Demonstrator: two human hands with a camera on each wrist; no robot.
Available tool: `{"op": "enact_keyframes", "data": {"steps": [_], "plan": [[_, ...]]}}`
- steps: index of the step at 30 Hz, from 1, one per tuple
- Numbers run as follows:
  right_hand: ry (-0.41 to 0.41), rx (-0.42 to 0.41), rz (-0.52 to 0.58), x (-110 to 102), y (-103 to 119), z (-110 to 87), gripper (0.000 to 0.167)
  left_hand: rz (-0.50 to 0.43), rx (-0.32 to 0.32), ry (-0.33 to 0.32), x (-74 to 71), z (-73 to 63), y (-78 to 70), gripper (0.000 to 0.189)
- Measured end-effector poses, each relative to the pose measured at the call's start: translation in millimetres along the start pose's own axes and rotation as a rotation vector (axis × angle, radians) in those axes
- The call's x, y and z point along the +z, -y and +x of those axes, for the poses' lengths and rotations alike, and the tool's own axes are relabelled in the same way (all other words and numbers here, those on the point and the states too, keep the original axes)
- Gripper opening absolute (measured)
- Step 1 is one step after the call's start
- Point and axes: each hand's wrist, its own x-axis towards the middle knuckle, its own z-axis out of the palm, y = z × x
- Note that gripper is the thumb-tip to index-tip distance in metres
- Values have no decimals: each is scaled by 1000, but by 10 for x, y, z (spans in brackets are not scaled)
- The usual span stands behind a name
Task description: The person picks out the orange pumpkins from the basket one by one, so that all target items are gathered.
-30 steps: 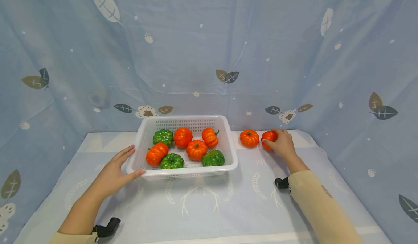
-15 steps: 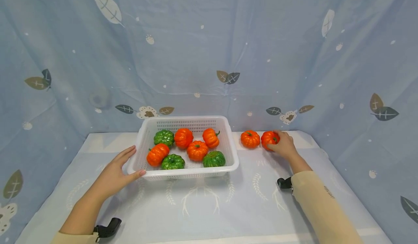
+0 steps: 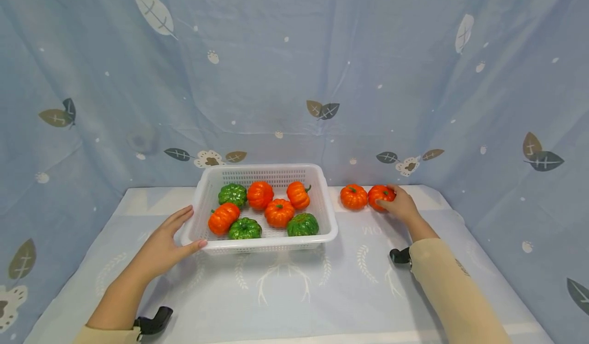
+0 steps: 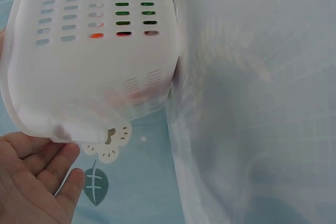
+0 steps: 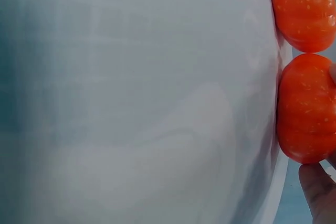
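Note:
My right hand holds a small orange pumpkin at the table's back right, with the thumb on its near side and fingers at its far right. Beside it on the left sits a second orange pumpkin; the two almost touch in the right wrist view. A white perforated plastic basket stands left of them, holding several orange and green pumpkins. My left hand is spread at the basket's front left corner, thumb on the front rim, fingers along the left side. In the left wrist view its fingers look extended and relaxed.
A patterned pale cloth covers the table. Blue curtain with leaf prints hangs close behind the basket and pumpkins and along both sides. Black camera mounts stick out from the wrists.
The pumpkin under my right hand has turned from tilted to more upright beside its neighbour. The right hand shifted slightly with it. My left hand and the basket keep their places.

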Motion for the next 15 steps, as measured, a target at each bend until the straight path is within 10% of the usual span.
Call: {"op": "enact_keyframes", "data": {"steps": [15], "plan": [[2, 24, 59, 2, 14, -15, 79, -8, 3, -8, 7, 6, 23, 100]]}}
